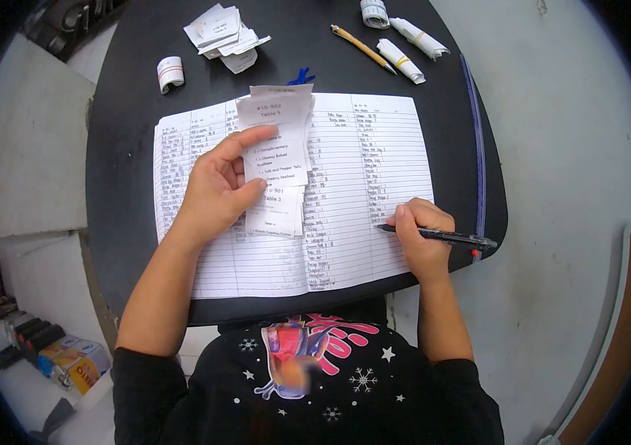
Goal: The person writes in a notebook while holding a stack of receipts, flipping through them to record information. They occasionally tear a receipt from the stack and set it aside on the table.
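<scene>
Receipts and pen over an open ledger.
Left hand (219, 185) pinches a stack of receipts (278, 159) above the ledger (360, 193); right hand (423, 237), closed around a black pen (441, 237), rests on the right page, on the dark tabletop (130, 133).

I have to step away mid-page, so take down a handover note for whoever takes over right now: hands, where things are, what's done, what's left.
Left hand: fingers shut on the receipts, held over the open ledger.
Right hand: grips the black pen, tip on the right page.
Done: left page and most right-page columns carry writing.
Left: it seems, the blank strip along the right edge; loose slips lie at the table's far side.
</scene>
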